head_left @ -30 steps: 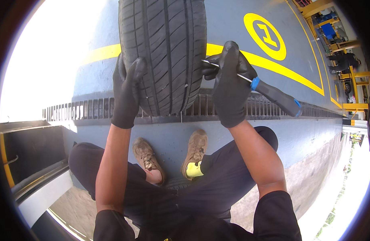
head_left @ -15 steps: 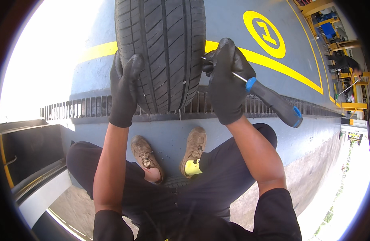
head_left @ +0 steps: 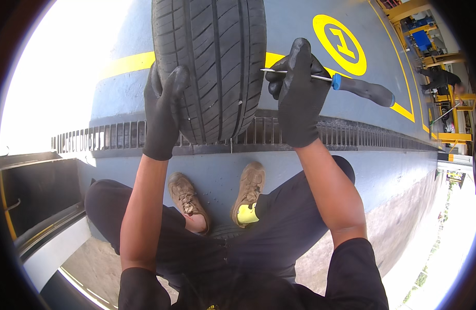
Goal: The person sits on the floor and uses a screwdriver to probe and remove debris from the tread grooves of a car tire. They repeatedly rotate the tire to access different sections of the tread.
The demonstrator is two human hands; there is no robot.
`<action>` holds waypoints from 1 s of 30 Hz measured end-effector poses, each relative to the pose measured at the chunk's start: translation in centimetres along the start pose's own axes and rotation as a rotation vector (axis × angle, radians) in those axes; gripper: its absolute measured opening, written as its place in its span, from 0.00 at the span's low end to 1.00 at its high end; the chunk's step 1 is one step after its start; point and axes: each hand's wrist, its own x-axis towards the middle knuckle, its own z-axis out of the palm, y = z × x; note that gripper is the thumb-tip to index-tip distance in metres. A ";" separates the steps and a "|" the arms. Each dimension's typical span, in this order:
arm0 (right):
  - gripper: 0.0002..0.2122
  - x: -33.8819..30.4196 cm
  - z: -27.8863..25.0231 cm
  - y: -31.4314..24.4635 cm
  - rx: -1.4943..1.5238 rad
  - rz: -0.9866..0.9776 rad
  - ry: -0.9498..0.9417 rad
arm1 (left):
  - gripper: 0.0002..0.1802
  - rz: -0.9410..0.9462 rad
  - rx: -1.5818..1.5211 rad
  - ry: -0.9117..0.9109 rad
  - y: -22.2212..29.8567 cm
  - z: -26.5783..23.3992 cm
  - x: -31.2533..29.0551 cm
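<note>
A black car tire (head_left: pixel 212 67) stands upright in front of me, its grooved tread facing me. My left hand (head_left: pixel 163 111), in a black glove, is pressed against the tire's left side, thumb on the tread edge and the other fingers hidden behind. In my gloved right hand (head_left: pixel 302 101) is a screwdriver (head_left: pixel 364 89) with a black and blue handle, gripped by its metal shaft. The handle sticks out to the right of the hand. Its tip points left, close to the tire's right edge; whether it touches I cannot tell. Small light specks show in the tread grooves.
A slotted drain grate (head_left: pixel 351 133) crosses the grey floor under the tire. Yellow lines and a yellow circle marking (head_left: pixel 340 45) are painted beyond. My brown shoes (head_left: pixel 248 188) are near the grate. At far right another person (head_left: pixel 439 78) bends near yellow equipment (head_left: pixel 455 138).
My right hand has shifted slightly up and right, and the screwdriver's handle has swung up to lie nearly level. The tire has moved slightly right, my left hand staying on it.
</note>
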 end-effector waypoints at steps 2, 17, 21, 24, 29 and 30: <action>0.19 0.0 -0.5 0.1 0.003 -0.020 -0.001 | 0.28 0.023 0.025 -0.019 0.1 -0.1 0.0; 0.16 -0.8 0.4 0.5 0.001 -0.178 0.001 | 0.30 0.015 0.071 -0.007 0.0 0.1 -0.2; 0.15 -0.3 -0.2 1.8 -0.098 -0.342 -0.002 | 0.29 0.024 0.013 -0.024 -0.2 0.1 -0.2; 0.15 -0.7 0.1 1.4 -0.257 -0.462 0.012 | 0.29 0.029 0.004 -0.022 -0.1 0.1 -0.3; 0.17 -0.6 0.0 2.0 -0.512 -0.781 -0.020 | 0.29 0.026 0.044 -0.036 -0.1 -0.2 -0.4; 0.17 -0.6 0.0 1.9 -0.464 -0.715 -0.016 | 0.29 0.141 0.194 -0.054 -0.7 -0.7 -0.2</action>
